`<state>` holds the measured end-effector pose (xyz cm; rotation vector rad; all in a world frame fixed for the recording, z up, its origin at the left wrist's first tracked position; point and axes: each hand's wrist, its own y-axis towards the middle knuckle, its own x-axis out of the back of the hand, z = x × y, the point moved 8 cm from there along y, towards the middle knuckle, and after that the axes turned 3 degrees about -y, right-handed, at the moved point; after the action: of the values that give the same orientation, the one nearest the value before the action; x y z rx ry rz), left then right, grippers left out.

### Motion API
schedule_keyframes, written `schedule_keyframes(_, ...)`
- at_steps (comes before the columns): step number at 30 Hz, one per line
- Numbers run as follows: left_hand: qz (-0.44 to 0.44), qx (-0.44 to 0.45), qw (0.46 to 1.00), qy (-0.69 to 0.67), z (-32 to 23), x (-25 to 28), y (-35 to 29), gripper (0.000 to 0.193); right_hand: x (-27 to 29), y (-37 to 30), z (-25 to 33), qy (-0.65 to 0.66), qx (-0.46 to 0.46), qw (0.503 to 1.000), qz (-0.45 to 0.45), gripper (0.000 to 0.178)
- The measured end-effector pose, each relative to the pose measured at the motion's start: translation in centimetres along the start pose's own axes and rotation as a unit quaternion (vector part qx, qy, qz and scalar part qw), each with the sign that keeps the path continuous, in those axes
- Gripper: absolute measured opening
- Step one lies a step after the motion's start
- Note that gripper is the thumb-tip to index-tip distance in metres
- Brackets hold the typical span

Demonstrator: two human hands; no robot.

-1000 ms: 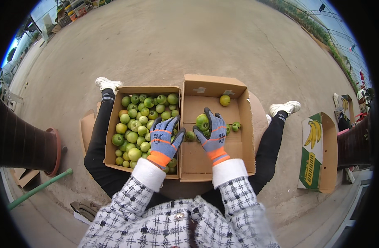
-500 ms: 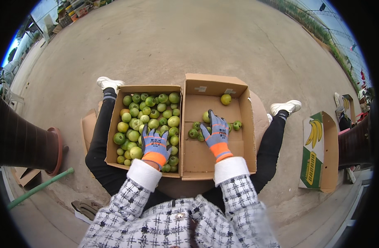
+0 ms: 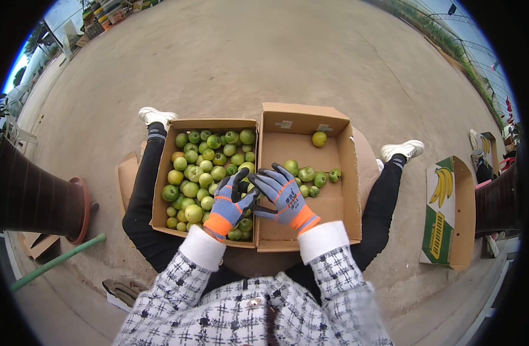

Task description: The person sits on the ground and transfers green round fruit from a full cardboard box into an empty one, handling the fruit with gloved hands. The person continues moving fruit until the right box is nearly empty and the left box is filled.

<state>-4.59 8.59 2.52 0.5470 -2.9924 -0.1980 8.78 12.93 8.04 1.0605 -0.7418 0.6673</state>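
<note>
Green tomatoes (image 3: 190, 189) fill the left cardboard box (image 3: 157, 199); a few are tinged yellow or orange. My left hand (image 3: 229, 203), in a blue-grey and orange glove with dark fingertips, is over that box's right side. Its fingers and thumb curve around a green tomato (image 3: 250, 187), mostly hidden. In a matching glove, my right hand (image 3: 283, 199) lies across the left part of the right cardboard box (image 3: 322, 222), fingers stretched apart and tips near my left hand. Beyond it sit several green tomatoes (image 3: 306, 174). A yellowish tomato (image 3: 319, 139) rests alone near the back wall.
The boxes stand side by side between my outstretched legs. On the right lies a printed banana carton (image 3: 443, 210) on its side. At left are a large dark pot (image 3: 34, 190), a green pole (image 3: 59, 262) and cardboard pieces (image 3: 128, 176). Concrete floor (image 3: 235, 63) stretches ahead.
My right hand has moved left from the tomatoes in the right box, uncovering them. My left hand has shifted right and turned inward, so both hands now nearly meet above the boxes' shared edge.
</note>
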Motion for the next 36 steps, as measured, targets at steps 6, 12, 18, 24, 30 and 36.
schedule_keyframes(6, 0.006, -0.106, 0.899, 0.425, -2.0, 0.6, 1.2, 0.054, 1.3, -3.1, -5.1, -0.078, -0.198, 0.966, -0.146, 0.063)
schedule_keyframes(12, 0.198, 0.053, 0.647, 0.735, 3.9, -0.4, 1.5, 0.062, -1.3, -4.8, -9.2, -0.03, -0.326, 0.941, -0.087, 0.065)
schedule_keyframes(18, 0.105, 0.015, 0.731, 0.674, 2.7, 0.9, 1.5, 0.058, -1.8, -4.4, -7.9, -0.062, -0.251, 0.964, -0.052, 0.067)
schedule_keyframes(24, -0.06, -0.028, 0.96, 0.271, -0.3, 3.3, 0.9, 0.03, 1.1, -0.3, -1.2, -0.022, -0.041, 0.998, -0.049, 0.069)
schedule_keyframes(30, -0.003, -0.212, 0.905, 0.368, -4.4, -2.1, -0.5, 0.029, 1.1, -0.8, -1.4, -0.06, -0.063, 0.994, -0.067, 0.073)
schedule_keyframes(36, 0.097, -0.066, 0.8, 0.588, 0.6, -1.2, -0.3, 0.051, 4.4, -5.3, -8.1, -0.084, -0.326, 0.902, -0.269, 0.06)
